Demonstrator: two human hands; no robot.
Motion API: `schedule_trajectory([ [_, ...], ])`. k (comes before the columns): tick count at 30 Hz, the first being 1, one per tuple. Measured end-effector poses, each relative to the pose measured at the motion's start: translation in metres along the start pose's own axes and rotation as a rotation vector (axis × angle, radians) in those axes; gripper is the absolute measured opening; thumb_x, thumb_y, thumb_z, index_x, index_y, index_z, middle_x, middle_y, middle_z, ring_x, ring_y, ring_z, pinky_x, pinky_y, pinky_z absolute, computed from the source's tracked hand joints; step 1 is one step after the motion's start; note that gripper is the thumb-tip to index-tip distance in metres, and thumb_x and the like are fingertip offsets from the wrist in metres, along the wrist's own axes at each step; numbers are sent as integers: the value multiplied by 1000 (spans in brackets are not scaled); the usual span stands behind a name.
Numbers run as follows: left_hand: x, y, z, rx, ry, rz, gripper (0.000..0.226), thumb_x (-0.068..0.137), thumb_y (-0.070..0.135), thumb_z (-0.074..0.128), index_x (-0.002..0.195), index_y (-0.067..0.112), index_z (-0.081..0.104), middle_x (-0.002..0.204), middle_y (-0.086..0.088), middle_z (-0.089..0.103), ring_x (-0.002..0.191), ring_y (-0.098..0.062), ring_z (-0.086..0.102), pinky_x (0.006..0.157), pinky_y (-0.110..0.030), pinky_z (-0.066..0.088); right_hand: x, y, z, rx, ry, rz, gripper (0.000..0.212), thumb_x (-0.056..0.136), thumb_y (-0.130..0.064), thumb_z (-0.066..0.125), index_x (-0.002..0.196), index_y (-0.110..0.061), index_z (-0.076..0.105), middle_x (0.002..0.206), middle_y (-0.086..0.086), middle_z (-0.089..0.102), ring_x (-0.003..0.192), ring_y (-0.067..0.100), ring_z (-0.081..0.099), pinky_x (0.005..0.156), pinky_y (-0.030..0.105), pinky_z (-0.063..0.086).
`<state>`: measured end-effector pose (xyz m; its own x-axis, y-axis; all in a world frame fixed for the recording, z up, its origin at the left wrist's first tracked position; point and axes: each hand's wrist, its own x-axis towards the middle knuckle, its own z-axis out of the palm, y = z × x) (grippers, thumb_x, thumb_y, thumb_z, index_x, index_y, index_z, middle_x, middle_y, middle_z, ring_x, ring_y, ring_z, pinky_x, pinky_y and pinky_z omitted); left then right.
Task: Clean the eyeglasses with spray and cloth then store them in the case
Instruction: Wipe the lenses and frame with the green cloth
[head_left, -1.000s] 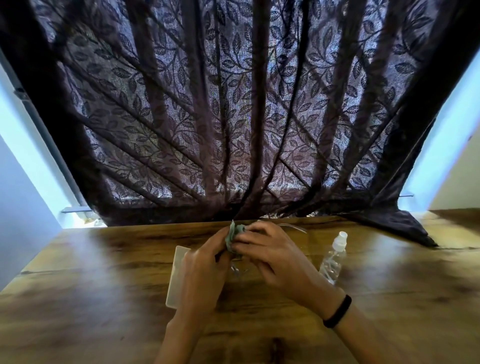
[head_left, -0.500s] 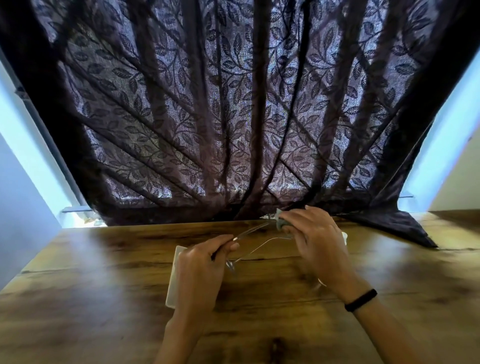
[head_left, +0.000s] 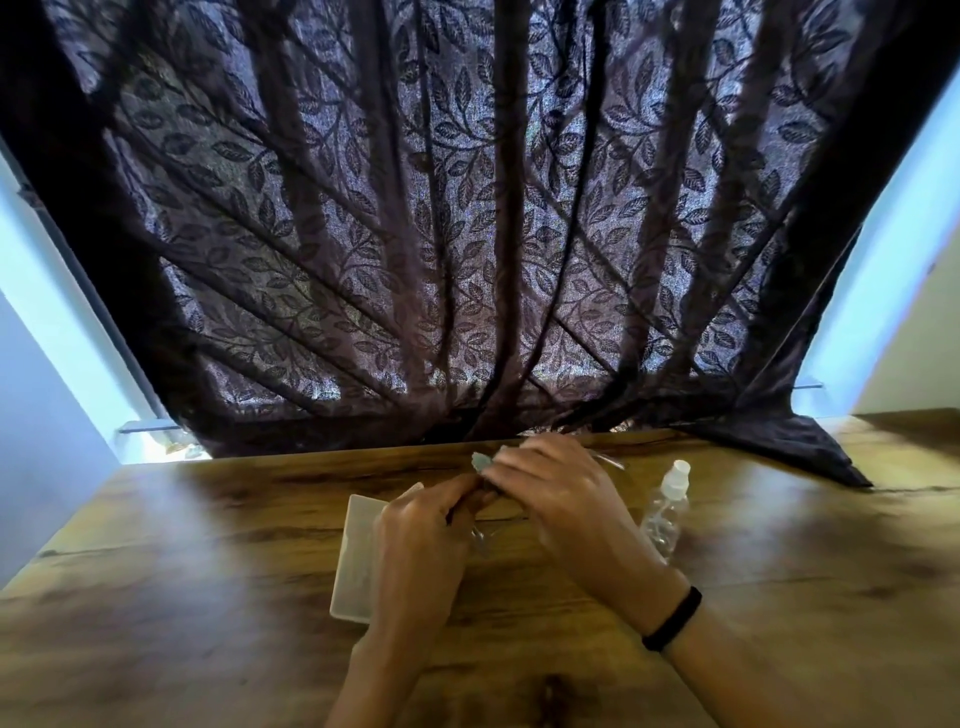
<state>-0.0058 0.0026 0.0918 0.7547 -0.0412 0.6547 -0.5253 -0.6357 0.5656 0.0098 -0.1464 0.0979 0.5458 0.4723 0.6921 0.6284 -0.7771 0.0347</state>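
My left hand (head_left: 421, 540) pinches the thin-framed eyeglasses (head_left: 480, 543) above the wooden table; only a bit of lens and frame shows below my fingers. My right hand (head_left: 556, 499) is closed on a small pale green cloth (head_left: 479, 461), which wraps one temple arm close to my left fingers. The tip of a temple arm (head_left: 610, 461) sticks out past my right hand. A white glasses case (head_left: 356, 556) lies flat under my left hand. A clear spray bottle (head_left: 665, 512) with a white cap lies just right of my right hand.
A dark leaf-patterned curtain (head_left: 467, 234) hangs behind the table, and its hem spills onto the back right corner (head_left: 779, 447). The wooden table (head_left: 182, 571) stretches to both sides. I wear a black band (head_left: 672, 621) on my right wrist.
My right hand slid the cloth out along the temple arm to the right, then came back left to meet my left hand. The spray bottle shows again.
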Motion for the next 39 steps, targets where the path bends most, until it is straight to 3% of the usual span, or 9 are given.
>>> schedule_trajectory([
  [5,0,-1,1,20,18,-1,19,71,7,75,88,16,74,77,3,75,60,-11,67,53,-36,57,-3,4,0,-26,-1,20,25,76,-7,68,98,-17,67,95,-3,71,86,17,64,91,31,45],
  [10,0,-2,4,-22,26,-21,20,71,9,75,90,18,73,76,7,74,59,1,64,55,-16,51,-10,12,-5,-46,24,131,33,70,1,73,98,-16,69,96,-1,72,88,17,65,96,31,41],
  [15,-3,-9,1,-51,64,-56,19,71,9,73,90,13,72,76,3,73,62,5,61,61,-7,49,-17,31,-14,-66,106,286,36,62,7,78,93,-8,71,87,5,74,77,21,69,84,34,45],
  [20,-4,-11,4,-51,74,-47,20,72,7,71,91,11,71,77,5,72,64,6,62,62,-8,50,-24,34,-11,5,111,436,28,69,-6,78,96,-9,70,86,6,74,75,23,68,69,35,55],
  [26,-6,-18,7,-25,114,-22,20,68,2,74,87,8,72,74,8,69,60,10,59,58,2,43,-34,36,-5,22,134,555,27,71,-13,78,97,-9,70,94,7,74,81,22,69,69,32,54],
  [31,-2,-34,-4,-120,306,-174,25,72,6,73,92,20,68,71,13,69,65,18,57,55,3,40,-52,45,-5,84,235,717,22,71,-7,77,93,-7,71,86,11,73,69,26,66,60,31,50],
  [35,2,-29,-8,-317,396,-148,23,72,14,66,94,20,64,65,39,61,61,13,60,57,0,43,-73,39,10,74,-117,752,27,80,-20,69,107,-17,66,92,5,72,72,14,62,63,24,47],
  [37,3,-27,-6,-446,445,-143,23,72,16,64,95,20,63,69,38,64,59,10,61,56,-3,46,-84,34,19,64,-353,762,32,87,-28,60,119,-26,57,103,-4,68,82,5,59,70,17,46],
  [39,2,-27,-5,-557,469,-145,22,72,22,63,94,19,64,70,32,67,58,7,62,55,-5,47,-92,31,26,104,-542,771,35,88,-28,57,123,-30,51,113,-5,64,96,6,59,81,19,48],
])
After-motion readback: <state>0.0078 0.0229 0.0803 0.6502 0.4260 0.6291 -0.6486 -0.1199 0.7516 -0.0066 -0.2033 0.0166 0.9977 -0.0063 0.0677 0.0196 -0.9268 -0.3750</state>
